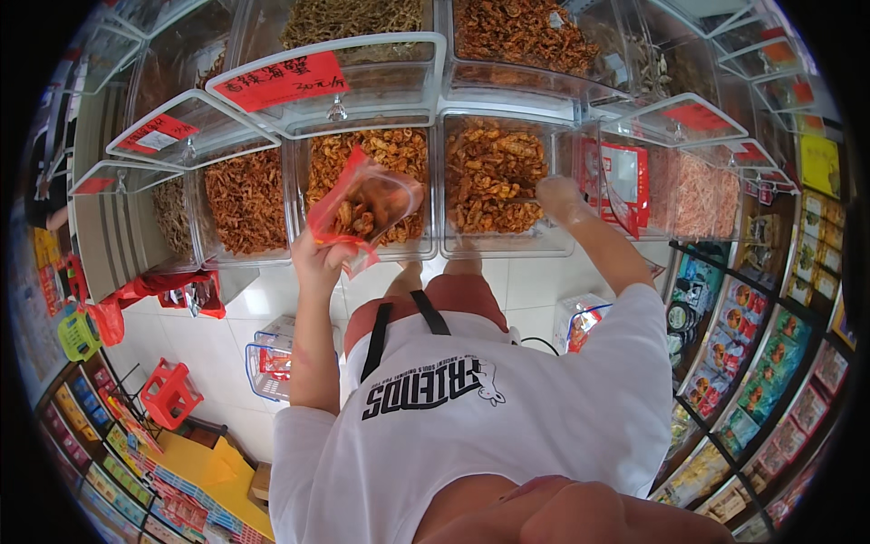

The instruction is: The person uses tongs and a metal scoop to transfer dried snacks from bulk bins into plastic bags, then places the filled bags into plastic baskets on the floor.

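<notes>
My left hand (pixel 317 264) grips the lower edge of a clear plastic pouch (pixel 401 194) with red parts. Inside it are some reddish-brown dried seafood pieces (pixel 355 219). The pouch is held over a clear bin of similar pieces (pixel 367 144). My right hand (pixel 561 199), which seems to wear a thin clear glove, reaches into the neighbouring bin of orange-brown dried seafood (pixel 496 173). A thin grey utensil (pixel 522 200) juts from its fingers against the pieces; its far end cannot be made out.
Raised clear lids with red price cards (pixel 285 81) stand above the bins. Left lies a bin of dark shreds (pixel 246 197), right one of pale pink shreds (pixel 707 194). Red-edged packets (pixel 622 183) stand beside my right hand. Shopping baskets (pixel 268 364) and a red stool (pixel 170 394) are behind me.
</notes>
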Demonstrator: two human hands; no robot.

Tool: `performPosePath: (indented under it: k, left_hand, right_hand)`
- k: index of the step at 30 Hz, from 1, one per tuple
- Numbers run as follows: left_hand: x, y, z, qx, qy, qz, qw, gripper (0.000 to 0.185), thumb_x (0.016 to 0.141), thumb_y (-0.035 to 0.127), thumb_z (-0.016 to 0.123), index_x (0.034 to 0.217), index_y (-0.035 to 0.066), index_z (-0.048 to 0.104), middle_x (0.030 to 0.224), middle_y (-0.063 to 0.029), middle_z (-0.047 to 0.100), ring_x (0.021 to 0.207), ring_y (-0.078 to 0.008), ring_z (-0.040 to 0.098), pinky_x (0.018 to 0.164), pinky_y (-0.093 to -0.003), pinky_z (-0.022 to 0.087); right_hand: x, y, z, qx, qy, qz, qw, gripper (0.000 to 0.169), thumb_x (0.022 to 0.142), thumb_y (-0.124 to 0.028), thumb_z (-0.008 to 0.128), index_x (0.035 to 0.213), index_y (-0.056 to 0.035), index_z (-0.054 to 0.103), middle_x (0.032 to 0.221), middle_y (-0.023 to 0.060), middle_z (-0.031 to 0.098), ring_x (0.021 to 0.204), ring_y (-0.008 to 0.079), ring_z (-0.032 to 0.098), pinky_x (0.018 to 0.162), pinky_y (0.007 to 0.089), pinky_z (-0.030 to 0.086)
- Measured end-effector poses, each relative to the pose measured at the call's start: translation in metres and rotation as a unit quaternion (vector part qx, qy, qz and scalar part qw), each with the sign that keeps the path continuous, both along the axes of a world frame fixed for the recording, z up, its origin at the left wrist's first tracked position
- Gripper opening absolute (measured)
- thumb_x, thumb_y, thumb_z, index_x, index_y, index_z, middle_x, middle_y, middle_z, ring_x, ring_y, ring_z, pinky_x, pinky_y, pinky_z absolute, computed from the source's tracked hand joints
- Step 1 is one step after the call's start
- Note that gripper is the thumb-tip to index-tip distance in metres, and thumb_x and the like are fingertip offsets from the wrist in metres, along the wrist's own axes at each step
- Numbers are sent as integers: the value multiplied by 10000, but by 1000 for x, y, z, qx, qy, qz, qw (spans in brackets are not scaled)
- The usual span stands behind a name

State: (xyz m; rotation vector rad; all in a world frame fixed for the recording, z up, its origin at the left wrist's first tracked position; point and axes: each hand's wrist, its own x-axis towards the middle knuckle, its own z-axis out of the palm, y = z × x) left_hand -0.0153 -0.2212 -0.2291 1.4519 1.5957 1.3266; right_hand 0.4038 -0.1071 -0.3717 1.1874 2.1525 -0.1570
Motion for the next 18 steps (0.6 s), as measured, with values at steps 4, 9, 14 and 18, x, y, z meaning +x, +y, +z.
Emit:
performPosePath:
  k: [4,9,14,18]
  left_hand:
    - [7,15,-11,-46,91,-109,989,487,642,366,742,973,37,602,848,-121,633,698,-249,616,607,-303,474]
    - [53,57,8,-113,156,-200,961,587,657,362,721,1144,96,529,998,-165,614,812,-319,616,666,-379,482]
    - [73,84,-64,-36,337,-280,898,576,715,443,640,1172,114,517,1043,-161,600,879,-338,599,715,-411,482]
    - [94,92,-67,-58,345,-322,880,566,749,480,588,1193,138,507,1019,-155,611,861,-351,599,698,-410,482]
  right_hand:
    - [11,-8,56,6,56,-63,996,160,732,-147,583,805,-13,631,761,129,645,743,273,643,572,386,516]
    - [25,-13,125,-8,68,-72,995,187,731,-197,595,801,-26,624,734,144,631,733,301,630,629,403,510]
    - [16,-12,194,25,116,-78,990,194,729,-192,607,840,-33,598,743,154,624,745,318,618,660,416,503]
    - [-1,-1,259,14,73,-54,996,246,741,-128,559,975,-53,574,796,152,621,795,308,613,681,420,495]
